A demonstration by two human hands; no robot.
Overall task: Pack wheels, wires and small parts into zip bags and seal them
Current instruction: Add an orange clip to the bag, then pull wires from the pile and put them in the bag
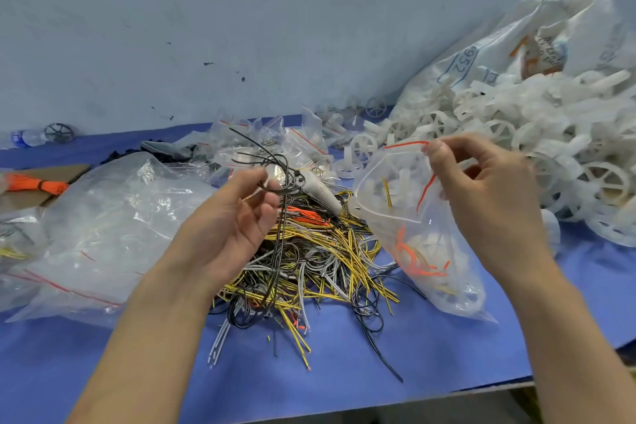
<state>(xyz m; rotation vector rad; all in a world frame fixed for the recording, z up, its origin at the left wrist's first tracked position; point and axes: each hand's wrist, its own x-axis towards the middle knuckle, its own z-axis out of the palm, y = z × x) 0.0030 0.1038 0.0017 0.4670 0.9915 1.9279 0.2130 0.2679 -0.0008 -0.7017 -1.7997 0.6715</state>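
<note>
Your left hand [241,217] pinches black wires [280,203]; open zip bag [423,234], gripped by right hand [488,189], sits at 3 o'clock.

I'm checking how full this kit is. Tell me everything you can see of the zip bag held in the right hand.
The zip bag is clear, thin plastic with a red line along its zip mouth. The mouth is open and points up and left; the right hand pinches its top edge. It hangs tilted, and its bottom seems to rest on the blue table. Inside show white plastic wheels, orange wires and a yellow wire. Its left side lies against the wire pile.
</note>
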